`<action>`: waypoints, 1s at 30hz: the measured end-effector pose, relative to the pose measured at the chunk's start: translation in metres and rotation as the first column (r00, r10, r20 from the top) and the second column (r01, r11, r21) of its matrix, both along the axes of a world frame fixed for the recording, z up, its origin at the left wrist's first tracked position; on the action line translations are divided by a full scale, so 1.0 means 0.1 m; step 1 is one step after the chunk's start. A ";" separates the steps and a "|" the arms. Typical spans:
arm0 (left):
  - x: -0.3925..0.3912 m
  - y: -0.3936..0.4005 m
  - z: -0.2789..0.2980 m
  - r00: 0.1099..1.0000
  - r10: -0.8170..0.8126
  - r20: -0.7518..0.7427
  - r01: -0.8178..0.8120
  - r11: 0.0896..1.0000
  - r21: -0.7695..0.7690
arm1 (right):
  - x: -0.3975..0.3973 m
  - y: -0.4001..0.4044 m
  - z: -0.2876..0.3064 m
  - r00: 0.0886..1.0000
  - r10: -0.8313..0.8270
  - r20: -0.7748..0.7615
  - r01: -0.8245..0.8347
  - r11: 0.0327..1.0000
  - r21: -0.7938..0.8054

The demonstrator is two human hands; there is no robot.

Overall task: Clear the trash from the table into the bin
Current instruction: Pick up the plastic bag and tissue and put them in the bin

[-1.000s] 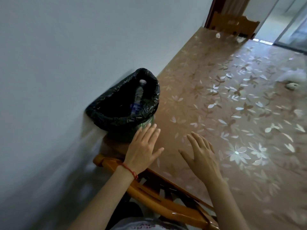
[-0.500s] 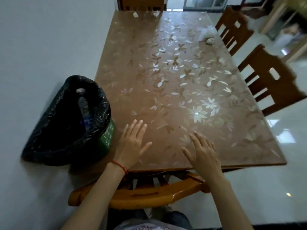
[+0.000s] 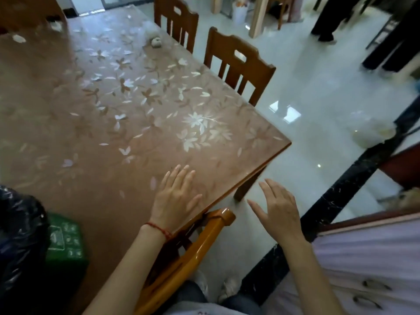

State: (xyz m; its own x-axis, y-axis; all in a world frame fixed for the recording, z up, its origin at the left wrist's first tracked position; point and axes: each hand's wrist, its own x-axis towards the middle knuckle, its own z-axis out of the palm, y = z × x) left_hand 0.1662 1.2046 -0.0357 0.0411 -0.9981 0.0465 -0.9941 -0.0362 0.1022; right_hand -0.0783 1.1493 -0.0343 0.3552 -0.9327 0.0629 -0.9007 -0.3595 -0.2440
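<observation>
The brown flower-patterned table [image 3: 95, 137] fills the left and middle of the view. A green bin [image 3: 64, 242] lined with a black bag [image 3: 18, 235] stands on the table's near left corner. Crumpled white trash [image 3: 155, 39] lies at the far right edge of the table, and small white scraps [image 3: 55, 26] lie at the far end. My left hand [image 3: 176, 198] hovers flat over the table's near right edge, fingers spread and holding nothing. My right hand [image 3: 276, 212] is open and empty, off the table over the floor.
Two wooden chairs [image 3: 238, 64] stand along the table's right side, and an orange chair back [image 3: 193, 253] is right below my hands. A glossy white floor lies to the right, with a black-edged counter [image 3: 341, 201] and a person's dark legs [image 3: 327, 19] far back.
The view has swung to the right, so the bin slid to the left edge and the chairs and floor came into sight. Both hands stay open and empty; the right one now hangs past the table's corner.
</observation>
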 end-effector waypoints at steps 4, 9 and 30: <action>-0.35 -0.26 0.01 0.994 -0.107 -0.016 0.107 0.994 0.030 | -0.42 0.10 -0.01 0.989 -0.147 -0.008 0.147 0.989 -0.023; -0.84 -0.52 0.01 0.967 -0.254 0.002 0.254 0.967 0.020 | -0.97 0.28 -0.04 0.941 -0.338 -0.010 0.338 0.941 -0.015; -2.57 -1.35 0.05 0.832 -0.554 -0.032 0.554 0.830 0.060 | -2.44 0.35 0.02 0.752 -0.659 0.019 0.660 0.751 -0.028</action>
State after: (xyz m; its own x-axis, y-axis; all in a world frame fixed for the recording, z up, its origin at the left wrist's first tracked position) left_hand -0.0913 1.0697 -0.0307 -0.5195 -0.8544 -0.0148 -0.8480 0.5133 0.1317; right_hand -0.3227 1.1846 -0.0327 -0.3479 -0.9326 0.0957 -0.9151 0.3157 -0.2507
